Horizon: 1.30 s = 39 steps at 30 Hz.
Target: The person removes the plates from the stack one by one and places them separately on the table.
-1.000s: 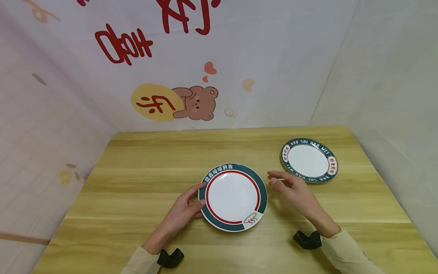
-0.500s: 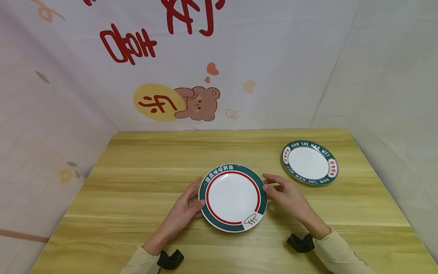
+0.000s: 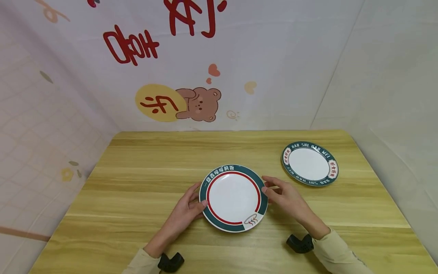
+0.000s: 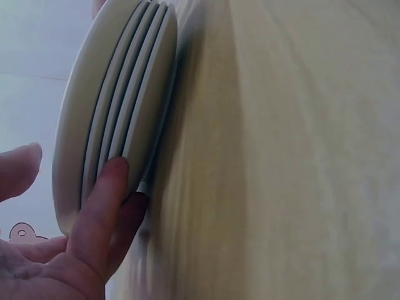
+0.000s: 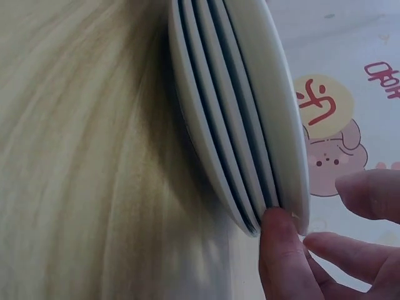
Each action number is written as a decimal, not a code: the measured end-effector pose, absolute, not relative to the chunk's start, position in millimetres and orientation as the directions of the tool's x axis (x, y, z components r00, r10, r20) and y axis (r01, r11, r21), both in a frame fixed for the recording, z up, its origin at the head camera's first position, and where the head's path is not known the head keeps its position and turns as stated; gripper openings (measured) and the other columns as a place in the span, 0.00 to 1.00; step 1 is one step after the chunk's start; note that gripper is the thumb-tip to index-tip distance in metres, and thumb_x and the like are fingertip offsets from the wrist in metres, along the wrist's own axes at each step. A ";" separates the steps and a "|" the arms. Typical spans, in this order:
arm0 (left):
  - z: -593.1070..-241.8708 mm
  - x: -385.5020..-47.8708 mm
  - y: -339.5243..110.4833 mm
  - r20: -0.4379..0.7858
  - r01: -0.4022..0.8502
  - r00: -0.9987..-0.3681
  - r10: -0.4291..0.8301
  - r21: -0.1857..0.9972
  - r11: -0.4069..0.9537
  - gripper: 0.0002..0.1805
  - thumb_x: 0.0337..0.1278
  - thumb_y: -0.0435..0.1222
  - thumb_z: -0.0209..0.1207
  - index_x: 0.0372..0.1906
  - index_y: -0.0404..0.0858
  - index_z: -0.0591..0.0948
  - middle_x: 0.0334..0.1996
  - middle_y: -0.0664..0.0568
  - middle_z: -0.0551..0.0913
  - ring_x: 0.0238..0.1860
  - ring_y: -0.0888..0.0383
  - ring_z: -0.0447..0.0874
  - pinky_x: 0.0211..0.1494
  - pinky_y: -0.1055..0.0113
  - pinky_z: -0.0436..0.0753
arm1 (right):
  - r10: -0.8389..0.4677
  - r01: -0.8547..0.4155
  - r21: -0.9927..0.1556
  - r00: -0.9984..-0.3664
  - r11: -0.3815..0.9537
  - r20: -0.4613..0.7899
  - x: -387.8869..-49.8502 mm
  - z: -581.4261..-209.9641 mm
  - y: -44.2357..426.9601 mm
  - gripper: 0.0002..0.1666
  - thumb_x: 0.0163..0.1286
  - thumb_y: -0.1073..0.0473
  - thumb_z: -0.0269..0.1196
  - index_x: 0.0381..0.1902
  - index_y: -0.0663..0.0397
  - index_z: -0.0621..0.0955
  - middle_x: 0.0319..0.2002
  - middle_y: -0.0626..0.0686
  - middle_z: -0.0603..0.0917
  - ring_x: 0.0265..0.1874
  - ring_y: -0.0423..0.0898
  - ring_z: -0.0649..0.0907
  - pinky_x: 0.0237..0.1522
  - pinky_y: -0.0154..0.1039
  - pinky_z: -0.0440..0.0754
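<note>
A round plate (image 3: 234, 198) with a green rim and a red ring tops a stack in the head view. The wrist views show several plate edges (image 4: 78, 137) lying close together beneath it. My left hand (image 3: 183, 211) is at the stack's left side, fingers touching the edges from outside. Its thumb (image 4: 19, 172) stands off the top plate in the left wrist view. On the right side, my right hand (image 3: 289, 198) rests a fingertip (image 5: 279, 228) against the edges, with its thumb (image 5: 372, 194) apart from the top rim. The stack's far side is hidden in the wrist views.
An oval plate (image 3: 308, 163) with a lettered green rim lies at the back right of the wooden table (image 3: 150, 160). White printed cloth (image 3: 273, 57) walls in the back and sides. A black curved piece sits by each wrist.
My right hand has moved left, from beside the stack to touching its right edge. The left hand's forefinger has slipped off the top rim to the side. The plates look the same.
</note>
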<state>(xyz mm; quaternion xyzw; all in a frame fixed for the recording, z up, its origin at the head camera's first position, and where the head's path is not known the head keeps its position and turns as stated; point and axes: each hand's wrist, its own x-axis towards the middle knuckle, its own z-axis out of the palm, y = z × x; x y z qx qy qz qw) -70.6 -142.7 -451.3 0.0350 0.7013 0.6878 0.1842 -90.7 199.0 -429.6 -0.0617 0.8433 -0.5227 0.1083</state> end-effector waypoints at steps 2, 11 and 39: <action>-452.7 -69.4 -142.9 -0.205 -0.195 -0.934 0.292 0.979 0.064 0.41 0.73 0.36 0.62 0.82 0.39 0.54 0.71 0.29 0.68 0.63 0.41 0.80 0.55 0.58 0.87 | -0.230 0.014 -0.902 -0.965 0.431 -0.125 -90.9 -430.2 200.1 0.30 0.79 0.55 0.61 0.72 0.64 0.73 0.58 0.65 0.80 0.50 0.57 0.86 0.44 0.40 0.89; -454.0 -69.2 -144.8 -0.203 -0.193 -0.935 0.292 0.979 0.064 0.39 0.73 0.35 0.62 0.81 0.41 0.57 0.73 0.31 0.67 0.65 0.40 0.79 0.56 0.58 0.87 | -0.275 0.060 -0.929 -0.946 0.364 -0.169 -94.6 -430.1 203.7 0.32 0.80 0.53 0.60 0.74 0.63 0.71 0.63 0.66 0.77 0.56 0.58 0.84 0.49 0.43 0.89; -452.1 -71.6 -140.4 -0.212 -0.178 -0.926 0.311 0.975 0.133 0.32 0.79 0.35 0.53 0.81 0.40 0.61 0.80 0.41 0.59 0.70 0.44 0.74 0.66 0.62 0.79 | -0.261 0.121 -0.949 -0.944 0.292 -0.201 -97.7 -435.8 214.8 0.30 0.77 0.61 0.61 0.72 0.68 0.71 0.57 0.65 0.78 0.53 0.56 0.82 0.51 0.38 0.87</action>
